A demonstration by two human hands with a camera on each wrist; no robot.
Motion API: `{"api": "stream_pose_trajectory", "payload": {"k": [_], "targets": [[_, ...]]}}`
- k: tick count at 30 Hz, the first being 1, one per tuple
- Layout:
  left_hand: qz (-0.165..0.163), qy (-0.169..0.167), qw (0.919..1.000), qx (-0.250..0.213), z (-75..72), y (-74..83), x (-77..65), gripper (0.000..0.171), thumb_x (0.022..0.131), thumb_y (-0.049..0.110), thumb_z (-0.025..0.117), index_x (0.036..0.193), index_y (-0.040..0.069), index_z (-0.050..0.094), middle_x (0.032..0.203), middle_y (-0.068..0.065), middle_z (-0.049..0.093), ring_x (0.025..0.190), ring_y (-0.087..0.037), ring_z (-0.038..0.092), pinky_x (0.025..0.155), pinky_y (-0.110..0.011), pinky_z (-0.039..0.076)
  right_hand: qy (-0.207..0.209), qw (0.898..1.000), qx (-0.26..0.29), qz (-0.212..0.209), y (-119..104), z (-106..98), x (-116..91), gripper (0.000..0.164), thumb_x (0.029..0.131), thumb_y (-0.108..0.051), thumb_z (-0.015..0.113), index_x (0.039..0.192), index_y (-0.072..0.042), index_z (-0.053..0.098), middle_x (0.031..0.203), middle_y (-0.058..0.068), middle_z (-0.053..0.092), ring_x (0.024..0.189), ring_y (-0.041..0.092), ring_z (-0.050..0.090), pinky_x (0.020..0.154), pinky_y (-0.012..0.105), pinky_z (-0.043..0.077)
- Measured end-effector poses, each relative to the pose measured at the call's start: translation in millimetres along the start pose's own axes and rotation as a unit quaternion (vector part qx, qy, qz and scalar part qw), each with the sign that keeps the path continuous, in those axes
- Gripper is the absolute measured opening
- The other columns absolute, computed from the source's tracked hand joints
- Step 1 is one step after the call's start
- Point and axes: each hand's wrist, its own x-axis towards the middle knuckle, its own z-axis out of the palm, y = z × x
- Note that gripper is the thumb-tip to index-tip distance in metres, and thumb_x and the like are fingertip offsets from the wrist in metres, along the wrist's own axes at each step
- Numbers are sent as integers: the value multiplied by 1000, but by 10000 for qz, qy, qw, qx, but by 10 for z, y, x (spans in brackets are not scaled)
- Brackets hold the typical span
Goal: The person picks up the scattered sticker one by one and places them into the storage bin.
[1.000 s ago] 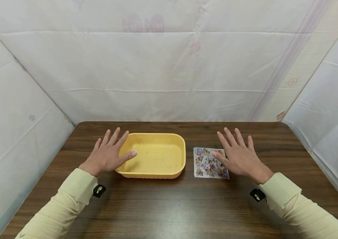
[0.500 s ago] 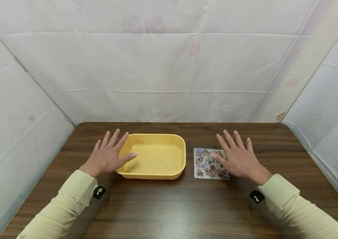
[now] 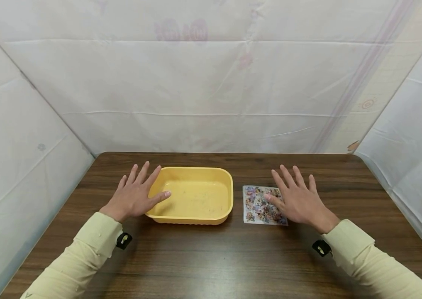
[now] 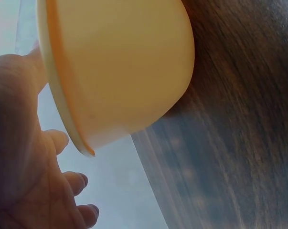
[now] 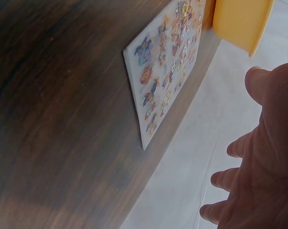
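Note:
My left hand (image 3: pixel 132 197) is spread palm down over the left end of a yellow plastic basin (image 3: pixel 192 197), its thumb reaching above the inside. In the left wrist view the basin's outer wall (image 4: pixel 120 67) and rim stand close beside the fingers. To the basin's right lies a thin stack of sticker sheets (image 3: pixel 261 207) printed with small colourful cartoon figures. Over its right part hovers my right hand (image 3: pixel 302 201), fingers spread and holding nothing. The right wrist view shows this hand (image 5: pixel 263 157) raised above the stack (image 5: pixel 170 62), with a gap between them.
A dark wood-grain table (image 3: pixel 211 257) carries everything. White sheeting with faint prints (image 3: pixel 211 91) hangs behind the table and along both sides. Each wrist wears a black strap (image 3: pixel 124 241) below a pale yellow sleeve (image 3: pixel 95 236).
Both hands stay spread in nearly the same places. The whole head view shifts by a few pixels; basin and sticker sheets have not moved on the table.

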Motion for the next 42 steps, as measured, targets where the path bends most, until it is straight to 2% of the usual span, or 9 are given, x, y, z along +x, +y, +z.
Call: {"api": "stream_pose_trajectory", "payload": {"k": [11, 22, 28, 34, 42], "targets": [[61, -7, 10000, -70, 19, 9, 1, 90, 101, 69, 47, 169, 16, 19, 172, -29, 8, 156, -59, 6, 120, -77, 17, -54, 10000, -4, 42, 30, 16, -14, 82, 106, -57, 48, 168, -12, 21, 175, 21, 12, 159, 53, 6, 116, 83, 5], [106, -22, 9998, -140, 41, -15, 7, 88, 102, 64, 50, 168, 12, 21, 170, -32, 12, 155, -60, 9, 120, -76, 19, -59, 10000, -21, 35, 38, 28, -17, 81, 106, -57, 49, 168, -13, 21, 175, 20, 11, 159, 52, 7, 116, 83, 5], [205, 42, 9997, -132, 49, -38, 15, 87, 103, 62, 51, 167, 10, 23, 168, -34, 17, 154, -60, 14, 120, -74, 23, -57, 10000, 15, 30, 38, 35, -20, 81, 106, -56, 50, 168, -11, 22, 174, 21, 12, 159, 53, 8, 117, 83, 5], [291, 52, 9988, -382, 36, -49, 11, 87, 103, 62, 53, 166, 10, 26, 166, -33, 24, 152, -59, 20, 113, -76, 32, -85, 9999, 50, 40, 38, 36, -25, 81, 106, -56, 50, 168, -11, 23, 174, 21, 12, 159, 53, 8, 117, 82, 5], [329, 167, 9982, -467, 12, -70, 21, 83, 103, 55, 57, 165, 6, 29, 163, -31, 31, 149, -58, 26, 114, -74, 32, -99, 9999, 90, 56, 45, 35, -9, 83, 105, -58, 51, 168, -12, 21, 174, 21, 12, 159, 52, 7, 117, 82, 5]]}}
